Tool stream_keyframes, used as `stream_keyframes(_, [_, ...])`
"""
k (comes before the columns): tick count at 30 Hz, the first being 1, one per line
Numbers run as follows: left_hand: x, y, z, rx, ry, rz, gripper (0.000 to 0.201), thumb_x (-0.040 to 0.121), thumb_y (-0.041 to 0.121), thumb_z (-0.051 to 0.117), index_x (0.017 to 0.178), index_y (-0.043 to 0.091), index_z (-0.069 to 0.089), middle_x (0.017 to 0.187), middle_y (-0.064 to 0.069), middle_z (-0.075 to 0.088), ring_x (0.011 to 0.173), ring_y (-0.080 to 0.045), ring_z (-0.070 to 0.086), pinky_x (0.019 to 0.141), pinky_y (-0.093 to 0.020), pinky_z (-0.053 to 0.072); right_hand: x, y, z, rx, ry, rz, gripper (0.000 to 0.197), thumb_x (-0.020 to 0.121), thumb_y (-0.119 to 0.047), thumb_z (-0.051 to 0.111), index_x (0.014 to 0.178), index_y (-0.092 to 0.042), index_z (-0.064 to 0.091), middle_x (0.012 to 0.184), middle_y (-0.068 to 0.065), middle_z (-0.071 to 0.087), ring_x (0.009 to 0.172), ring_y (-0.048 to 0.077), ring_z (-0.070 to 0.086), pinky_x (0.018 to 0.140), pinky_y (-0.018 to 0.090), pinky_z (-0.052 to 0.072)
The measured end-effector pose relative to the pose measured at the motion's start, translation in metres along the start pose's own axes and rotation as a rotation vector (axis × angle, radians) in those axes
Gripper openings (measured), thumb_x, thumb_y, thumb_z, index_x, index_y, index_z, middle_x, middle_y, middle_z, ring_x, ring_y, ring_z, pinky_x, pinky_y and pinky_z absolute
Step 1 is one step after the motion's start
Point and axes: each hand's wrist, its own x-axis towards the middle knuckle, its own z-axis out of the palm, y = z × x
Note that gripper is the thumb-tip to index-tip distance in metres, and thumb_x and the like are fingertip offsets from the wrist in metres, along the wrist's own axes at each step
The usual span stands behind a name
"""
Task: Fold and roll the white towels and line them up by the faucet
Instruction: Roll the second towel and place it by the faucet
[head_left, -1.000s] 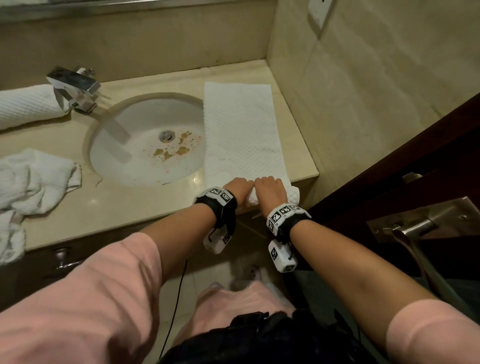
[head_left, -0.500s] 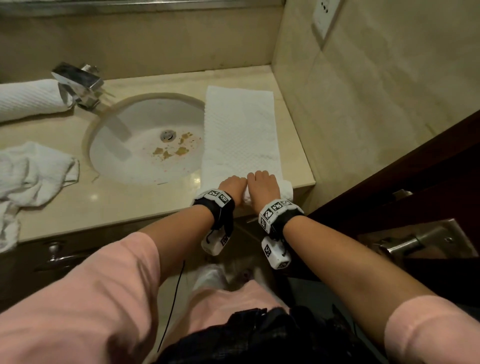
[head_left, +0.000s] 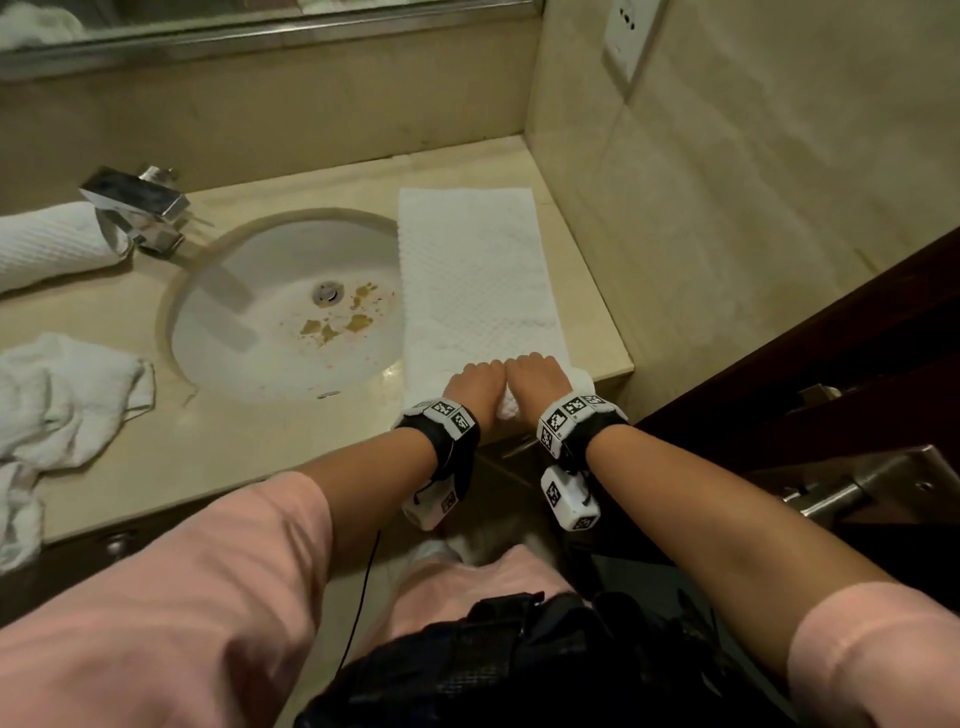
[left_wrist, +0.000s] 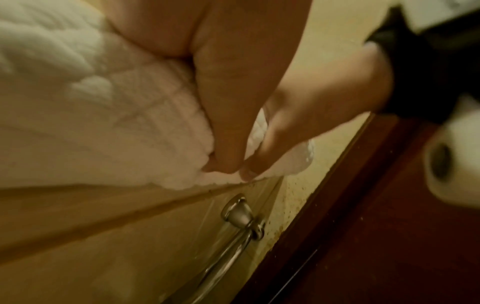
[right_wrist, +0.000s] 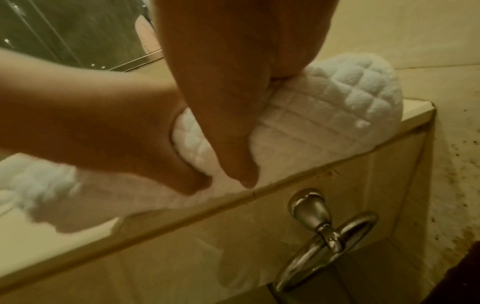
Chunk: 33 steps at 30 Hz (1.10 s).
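The folded towel (head_left: 475, 275) is laid on the counter (head_left: 260, 441) right of the sink (head_left: 280, 312). Its rolled near end is gripped by the left hand (head_left: 475, 382) and right hand (head_left: 535, 376), fingers curled. 1 rolled towel (head_left: 49, 244) is seen beside the faucet (head_left: 137, 208).

Side wall (head_left: 727, 208) just beside towel (head_left: 472, 270)

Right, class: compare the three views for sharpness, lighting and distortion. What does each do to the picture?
Head view: dim, warm light, the counter bowed by the wide lens, the folded towel sharp. Left wrist view: soft and smeared, the left hand blurred. Right wrist view: the towel's weave crisp beside the right hand, the nearer forearm blurred.
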Motion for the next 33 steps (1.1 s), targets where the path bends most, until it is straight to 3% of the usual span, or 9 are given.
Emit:
stream_keyframes(3, [0.007, -0.003, -0.006, -0.013, -0.06, 0.025, 0.042, 0.081, 0.023, 0.069, 0.115, 0.008, 0.049, 0.112, -0.011, 0.061, 0.101, -0.027, 0.059, 0.08, -0.032, 0.046, -0.01, -0.004, 0.004, -0.031, 0.106, 0.035, 0.035, 0.085, -0.01, 0.057, 0.118, -0.009, 0.046, 0.118, 0.01, 0.05, 0.109, 0.027, 0.047, 0.09, 0.035, 0.036])
stream_keyframes(7, [0.009, -0.003, -0.014, -0.001, -0.161, 0.017, 0.054, 0.073, 0.026, 0.08, 0.116, 0.011, 0.051, 0.111, -0.008, 0.062, 0.098, -0.026, 0.061, 0.083, -0.036, 0.052, -0.017, -0.012, 0.007, -0.025, 0.174, 0.082, 0.023, 0.074, 0.0, 0.065, 0.095, -0.008, 0.058, 0.093, 0.01, 0.058, 0.086, 0.027, 0.055, 0.077, 0.034, 0.043])
stream_keyframes(10, [0.009, -0.003, -0.009, 0.049, -0.148, -0.001, 0.056, 0.073, 0.031, 0.08, 0.116, 0.013, 0.049, 0.114, -0.006, 0.06, 0.106, -0.026, 0.057, 0.088, -0.039, 0.047, -0.007, -0.011, 0.013, -0.007, 0.056, 0.064, 0.026, 0.09, 0.001, 0.041, 0.114, -0.006, 0.049, 0.116, 0.013, 0.052, 0.11, 0.029, 0.046, 0.093, 0.036, 0.034])
stream_keyframes(14, [0.008, -0.002, -0.001, 0.105, -0.041, -0.057, 0.069, 0.072, 0.034, 0.08, 0.125, 0.009, 0.043, 0.127, -0.01, 0.045, 0.116, -0.028, 0.047, 0.093, -0.038, 0.042, 0.007, -0.005, 0.007, -0.025, 0.036, 0.034, 0.028, 0.092, -0.019, 0.054, 0.117, -0.009, 0.049, 0.121, 0.009, 0.053, 0.118, 0.026, 0.045, 0.097, 0.035, 0.033])
stream_keyframes(17, [0.007, -0.004, 0.003, 0.037, -0.054, -0.074, 0.066, 0.075, 0.025, 0.078, 0.124, 0.004, 0.039, 0.126, -0.014, 0.046, 0.116, -0.029, 0.048, 0.09, -0.035, 0.044, 0.013, -0.004, 0.004, -0.022, -0.021, 0.017, 0.037, 0.089, -0.028, 0.061, 0.119, -0.009, 0.05, 0.122, 0.008, 0.054, 0.12, 0.025, 0.046, 0.098, 0.035, 0.033])
stream_keyframes(22, [0.007, -0.006, 0.005, 0.0, -0.077, -0.067, 0.053, 0.078, 0.019, 0.073, 0.118, 0.005, 0.041, 0.119, -0.015, 0.054, 0.111, -0.03, 0.052, 0.085, -0.035, 0.045, 0.02, -0.003, 0.004, -0.031, -0.119, 0.009, 0.033, 0.089, -0.022, 0.06, 0.119, -0.011, 0.051, 0.124, 0.007, 0.054, 0.12, 0.025, 0.045, 0.099, 0.035, 0.035])
stream_keyframes(26, [0.004, -0.004, -0.001, -0.004, -0.114, -0.071, 0.057, 0.07, 0.031, 0.08, 0.112, 0.012, 0.046, 0.112, -0.01, 0.053, 0.103, -0.026, 0.055, 0.079, -0.032, 0.046, 0.025, -0.003, -0.002, -0.028, -0.198, -0.002, 0.035, 0.09, -0.02, 0.059, 0.122, -0.01, 0.051, 0.127, 0.01, 0.053, 0.122, 0.027, 0.043, 0.101, 0.036, 0.034])
stream_keyframes(29, [0.005, -0.003, -0.005, 0.005, -0.164, -0.087, 0.047, 0.076, 0.024, 0.074, 0.113, 0.012, 0.048, 0.117, -0.013, 0.051, 0.104, -0.027, 0.056, 0.078, -0.032, 0.045, 0.026, -0.001, -0.004, -0.037, -0.23, -0.003, 0.042, 0.085, -0.016, 0.065, 0.124, -0.007, 0.051, 0.129, 0.013, 0.048, 0.124, 0.03, 0.04, 0.102, 0.037, 0.033])
stream_keyframes(33, [0.016, -0.006, -0.006, 0.117, -0.201, -0.038, 0.038, 0.085, 0.017, 0.066, 0.118, 0.008, 0.05, 0.123, -0.015, 0.052, 0.119, -0.029, 0.049, 0.091, -0.034, 0.044, 0.018, -0.001, -0.005, -0.014, -0.15, 0.02, 0.038, 0.084, -0.01, 0.061, 0.12, -0.004, 0.052, 0.129, 0.015, 0.041, 0.122, 0.032, 0.036, 0.1, 0.038, 0.032])
